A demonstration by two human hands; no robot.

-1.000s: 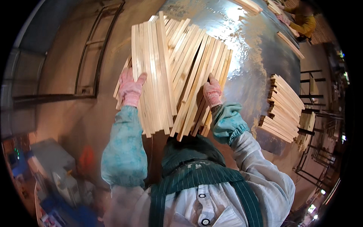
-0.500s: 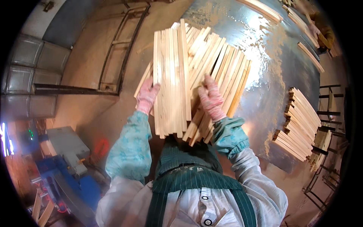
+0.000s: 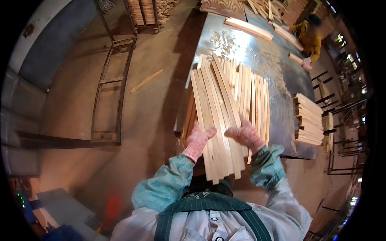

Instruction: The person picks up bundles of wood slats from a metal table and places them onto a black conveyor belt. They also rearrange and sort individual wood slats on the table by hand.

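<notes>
A bundle of pale wooden strips (image 3: 215, 116) is held up in front of me, over the near end of the metal table (image 3: 285, 96). My left hand (image 3: 197, 141), in a pink-and-white glove, closes on the bundle's left side, thumb on top. From the right, my right hand (image 3: 248, 136), gloved alike, grips the other side with its thumb over the strips. One strip lies aslant across the top of the bundle. Behind and to the right, more loose wooden strips (image 3: 259, 102) lie on the table, partly hidden by the bundle.
A stack of strips (image 3: 309, 118) sits at the table's right edge, longer pieces (image 3: 249, 28) farther off. At the far right a co-worker (image 3: 311, 38) in yellow handles wood. On the left floor are a metal frame (image 3: 96, 104) and a single strip (image 3: 146, 81).
My hands now hold the bundle between them, apart from the other strips; my right hand has left those strips. The view has shifted, showing more of the table's far end and the co-worker.
</notes>
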